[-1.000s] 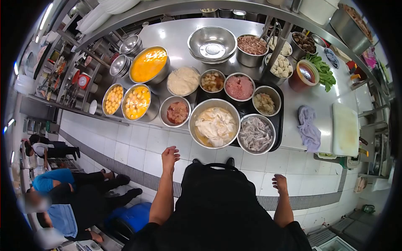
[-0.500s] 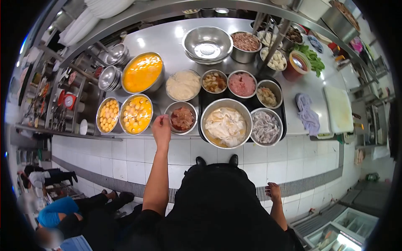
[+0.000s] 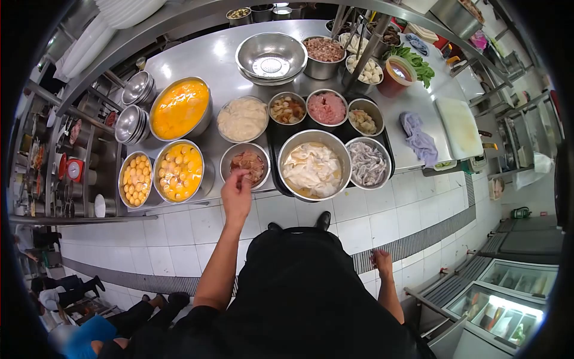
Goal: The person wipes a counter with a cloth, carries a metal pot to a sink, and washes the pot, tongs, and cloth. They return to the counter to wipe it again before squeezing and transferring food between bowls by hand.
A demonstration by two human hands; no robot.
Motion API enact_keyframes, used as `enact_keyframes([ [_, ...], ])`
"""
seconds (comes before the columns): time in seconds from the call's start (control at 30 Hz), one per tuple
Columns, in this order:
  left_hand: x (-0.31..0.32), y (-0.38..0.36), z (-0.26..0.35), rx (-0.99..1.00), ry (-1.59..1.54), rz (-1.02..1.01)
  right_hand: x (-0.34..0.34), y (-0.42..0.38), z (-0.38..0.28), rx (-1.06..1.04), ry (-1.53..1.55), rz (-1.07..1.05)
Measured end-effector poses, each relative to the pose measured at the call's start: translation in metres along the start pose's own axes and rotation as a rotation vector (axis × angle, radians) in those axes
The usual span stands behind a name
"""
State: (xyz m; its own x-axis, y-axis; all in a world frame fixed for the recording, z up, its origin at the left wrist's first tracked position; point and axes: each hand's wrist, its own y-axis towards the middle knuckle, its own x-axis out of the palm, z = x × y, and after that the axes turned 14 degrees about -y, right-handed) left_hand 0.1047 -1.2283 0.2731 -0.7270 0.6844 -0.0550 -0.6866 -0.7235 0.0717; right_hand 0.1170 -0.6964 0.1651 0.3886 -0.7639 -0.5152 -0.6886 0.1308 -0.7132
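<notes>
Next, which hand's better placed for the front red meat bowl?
Left hand seems better: it's at the near rim of that bowl, while the right hand hangs away from the counter.

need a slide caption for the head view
Left hand at a steel bowl of raw meat, egg yolks nearby, right hand hanging low.

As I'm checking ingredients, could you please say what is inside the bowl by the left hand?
Reddish meat shows in the bowl; the left hand hides some, and the bottom is covered.

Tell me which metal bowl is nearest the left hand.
The bowl of reddish-brown meat, between the egg yolks and the black tray. Only its rim is overlapped in view by the left hand; other bowls stand clear.
</notes>
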Motion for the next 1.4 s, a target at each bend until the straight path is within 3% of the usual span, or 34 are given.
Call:
enact_keyframes([
  [0.03, 0.004, -0.005, -0.003, 0.009, -0.015, -0.061, -0.002, -0.001, -0.022, -0.149, -0.078, 0.065],
  [0.2, 0.028, -0.042, 0.016, -0.039, -0.036, -0.265, -0.012, -0.042, -0.197, -0.505, -0.043, 0.303],
  [0.3, 0.037, -0.055, 0.023, -0.006, -0.018, -0.274, -0.007, -0.061, -0.28, -0.803, -0.076, 0.385],
  [0.37, 0.04, -0.057, 0.025, -0.07, 0.0, -0.315, 0.007, -0.069, -0.332, -1.024, -0.414, 0.331],
  [0.43, 0.048, -0.059, 0.035, 0.118, 0.134, -0.339, 0.039, -0.061, -0.368, -1.192, -0.825, 0.283],
  [0.57, 0.058, -0.051, 0.014, 0.152, 0.251, -0.346, 0.112, -0.048, -0.41, -1.139, -1.443, 0.034],
  [0.67, 0.059, -0.047, 0.009, 0.213, 0.298, -0.323, 0.138, -0.015, -0.414, -1.218, -1.488, 0.041],
  [0.9, 0.062, -0.042, 0.023, 0.13, 0.181, -0.246, 0.132, 0.002, -0.433, -1.26, -1.42, 0.125],
  [0.97, 0.069, -0.034, 0.024, 0.227, 0.304, -0.247, 0.134, 0.003, -0.429, -1.258, -1.448, 0.112],
  [1.1, 0.076, -0.009, 0.02, 0.169, 0.382, -0.421, 0.149, 0.019, -0.423, -1.229, -1.456, 0.184],
  [1.3, 0.075, -0.005, 0.026, 0.165, 0.419, -0.458, 0.136, 0.027, -0.431, -1.234, -1.255, 0.105],
  [1.4, 0.076, -0.002, 0.019, 0.18, 0.335, -0.449, 0.132, 0.032, -0.434, -1.129, -1.182, 0.0],
])
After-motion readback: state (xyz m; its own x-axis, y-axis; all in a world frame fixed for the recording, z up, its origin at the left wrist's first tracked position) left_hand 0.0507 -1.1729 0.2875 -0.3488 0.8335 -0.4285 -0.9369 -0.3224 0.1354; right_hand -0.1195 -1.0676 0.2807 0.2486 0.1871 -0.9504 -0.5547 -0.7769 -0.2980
